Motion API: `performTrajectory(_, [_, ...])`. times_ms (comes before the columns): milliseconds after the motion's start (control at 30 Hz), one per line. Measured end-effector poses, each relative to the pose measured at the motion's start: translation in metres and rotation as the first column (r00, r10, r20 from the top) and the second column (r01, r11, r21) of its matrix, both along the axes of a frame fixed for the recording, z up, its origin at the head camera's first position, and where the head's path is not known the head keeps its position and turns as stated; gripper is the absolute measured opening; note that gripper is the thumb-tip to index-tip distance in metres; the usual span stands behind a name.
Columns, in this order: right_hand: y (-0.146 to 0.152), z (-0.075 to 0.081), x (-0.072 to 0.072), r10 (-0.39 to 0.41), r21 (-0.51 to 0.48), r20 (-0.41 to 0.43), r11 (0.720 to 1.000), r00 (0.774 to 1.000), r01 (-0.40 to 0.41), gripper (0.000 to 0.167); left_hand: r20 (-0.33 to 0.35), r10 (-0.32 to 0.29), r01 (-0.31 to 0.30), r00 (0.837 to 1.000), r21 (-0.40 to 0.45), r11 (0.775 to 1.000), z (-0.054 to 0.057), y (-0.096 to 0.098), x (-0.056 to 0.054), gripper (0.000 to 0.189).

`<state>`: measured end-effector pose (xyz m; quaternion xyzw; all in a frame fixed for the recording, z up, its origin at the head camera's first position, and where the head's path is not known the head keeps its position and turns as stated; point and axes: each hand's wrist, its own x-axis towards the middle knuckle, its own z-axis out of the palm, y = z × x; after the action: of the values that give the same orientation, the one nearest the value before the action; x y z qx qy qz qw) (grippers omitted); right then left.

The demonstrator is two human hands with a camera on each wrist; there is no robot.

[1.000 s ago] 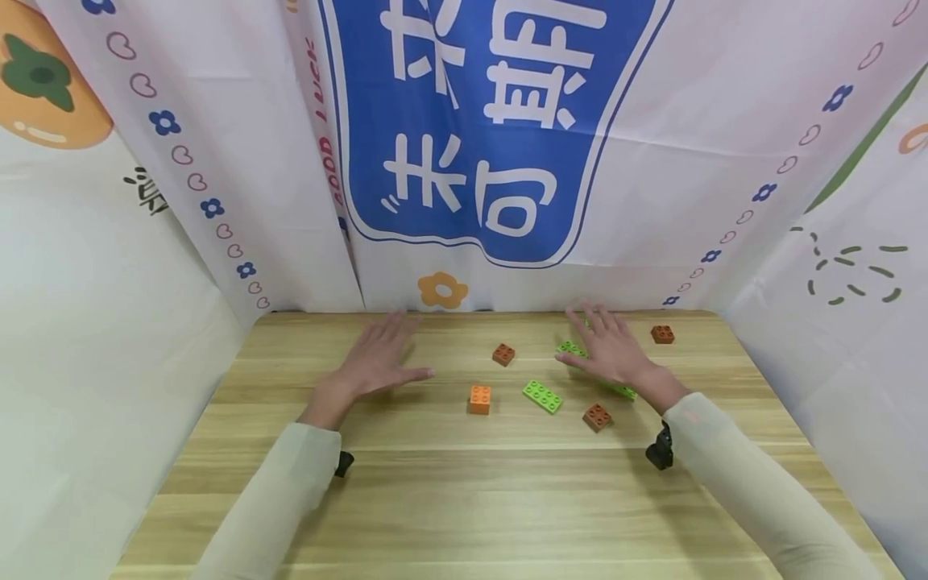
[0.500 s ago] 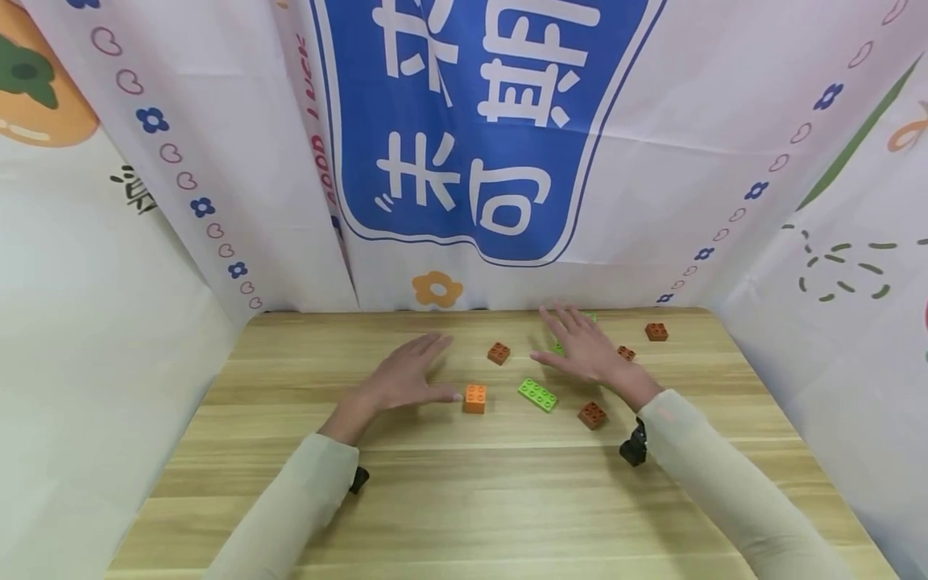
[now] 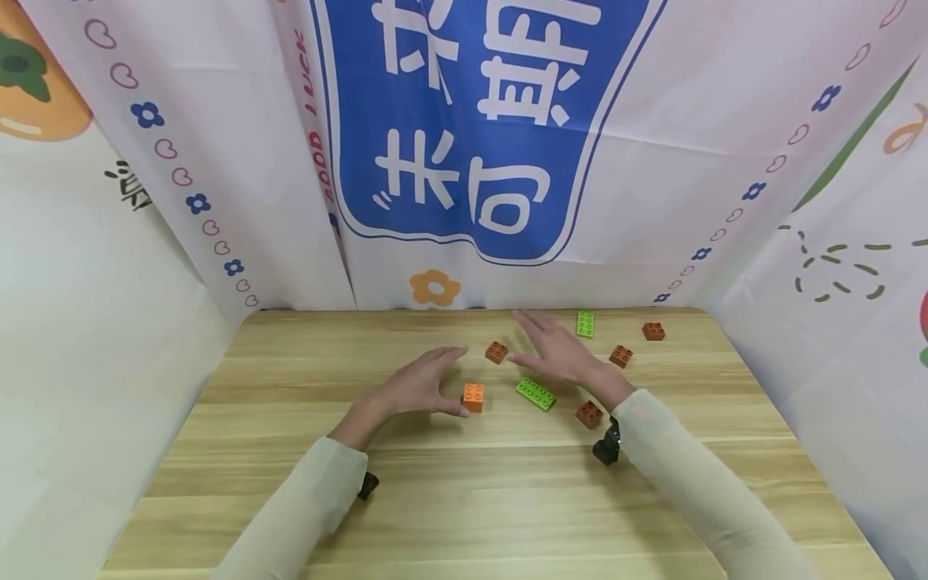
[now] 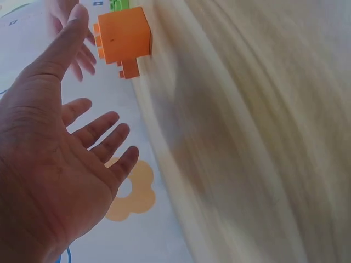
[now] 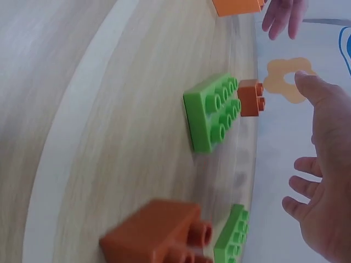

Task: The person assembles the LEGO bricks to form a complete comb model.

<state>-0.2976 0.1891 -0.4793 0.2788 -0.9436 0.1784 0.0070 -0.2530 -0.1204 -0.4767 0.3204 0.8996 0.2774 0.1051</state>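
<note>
In the head view my left hand (image 3: pixel 416 388) hovers left of an orange brick (image 3: pixel 474 397), palm turned inward, its thumb tip right at the brick's lower left. The left wrist view shows the thumb and fingers (image 4: pixel 102 129) spread apart with nothing between them. My right hand (image 3: pixel 554 352) is held over the table with loosely extended fingers and holds nothing. A brown brick (image 3: pixel 496 352) lies just left of its thumb. Below that hand is a green brick with two rows of studs (image 3: pixel 536 394); a brown brick (image 5: pixel 156 233) sits near the right wrist.
Farther right on the wooden table (image 3: pixel 449 499) lie a green brick (image 3: pixel 585 324) and two brown bricks, one near the right forearm (image 3: pixel 621 356) and another by the back corner (image 3: pixel 653 331). A printed cloth (image 3: pixel 464 282) hangs along the back edge, with white cloth at both sides.
Both hands have moved inward toward each other. My left hand has come right, up to the orange brick; my right hand has shifted left, uncovering bricks behind it. The bricks stay on the table.
</note>
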Motion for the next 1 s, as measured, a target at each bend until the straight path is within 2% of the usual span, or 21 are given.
performTrajectory(100, [-0.006,-0.003,0.0,-0.009,-0.058,0.044,0.998,0.999,0.011,0.088,0.034,-0.02,0.018,0.999,0.039,0.999,-0.001,0.002,0.0,0.109])
performTrajectory(267, [-0.012,-0.013,-0.002,-0.037,-0.137,0.126,0.989,0.991,0.054,0.087,0.042,-0.049,0.046,0.998,0.07,0.997,-0.004,0.005,-0.001,0.103])
performTrajectory(400, [-0.016,-0.02,-0.005,-0.026,-0.205,0.166,0.977,0.986,0.06,0.083,0.053,-0.061,0.057,0.997,0.082,0.995,-0.005,0.008,-0.001,0.098])
performTrajectory(667, [-0.021,-0.028,-0.01,-0.011,-0.296,0.187,0.953,0.982,0.067,0.074,0.07,-0.053,0.046,0.996,0.107,0.993,-0.004,0.012,-0.001,0.089])
performTrajectory(1000, [-0.029,-0.033,-0.013,-0.009,-0.313,0.197,0.947,0.98,0.072,0.062,0.089,-0.055,0.043,0.994,0.126,0.991,-0.009,0.016,-0.001,0.07])
